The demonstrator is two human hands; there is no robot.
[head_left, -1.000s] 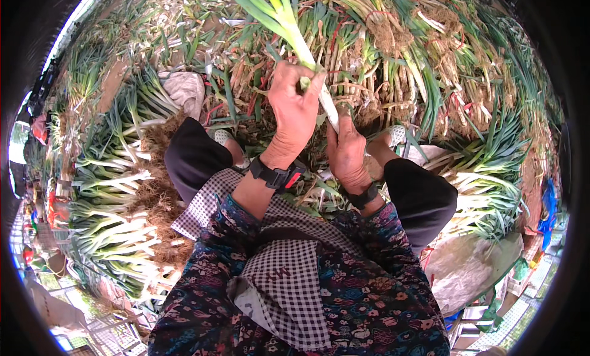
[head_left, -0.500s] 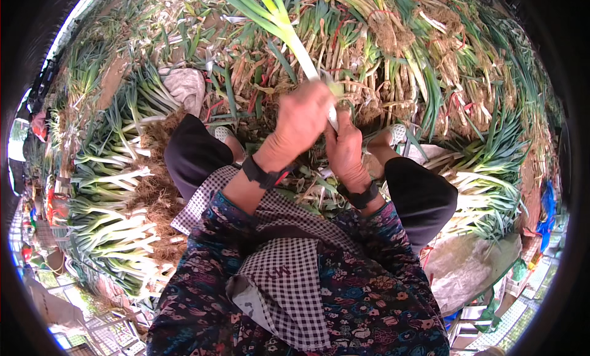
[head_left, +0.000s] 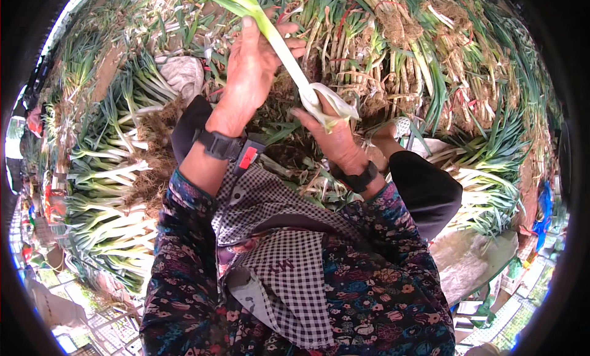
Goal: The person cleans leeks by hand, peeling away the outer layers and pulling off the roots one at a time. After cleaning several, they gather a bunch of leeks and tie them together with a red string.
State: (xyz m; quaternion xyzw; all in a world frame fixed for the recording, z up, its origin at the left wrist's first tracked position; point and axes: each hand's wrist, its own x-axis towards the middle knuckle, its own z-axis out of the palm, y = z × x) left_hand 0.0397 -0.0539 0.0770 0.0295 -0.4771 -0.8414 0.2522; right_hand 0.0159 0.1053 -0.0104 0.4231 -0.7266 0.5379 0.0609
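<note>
A large green onion point(head_left: 284, 53) slants across the upper middle, its leaves running out of the top edge and its white end pointing down toward me. My right hand point(head_left: 337, 146) is closed on that lower end, thumb on one side and fingers on the other. A loose white outer layer point(head_left: 338, 102) flares away from the stem there. My left hand point(head_left: 251, 67) lies behind and beside the upper stem, fingers stretched out and spread. The thumb reaches up along the stem's left edge, and the fingers show past its right side.
Rows of white-stemmed green onions with brown roots point(head_left: 117, 233) lie at my left. Another pile point(head_left: 488, 190) lies at my right, by a pale sack point(head_left: 473, 264). Ahead are untrimmed bundles point(head_left: 399, 73), some tied in red. Leaf scraps point(head_left: 326, 187) litter the ground between my legs.
My left hand has moved up and left from the lower stem, its fingers opening out. A white layer now stands away from the stem's lower end. My right hand has shifted slightly downward.
</note>
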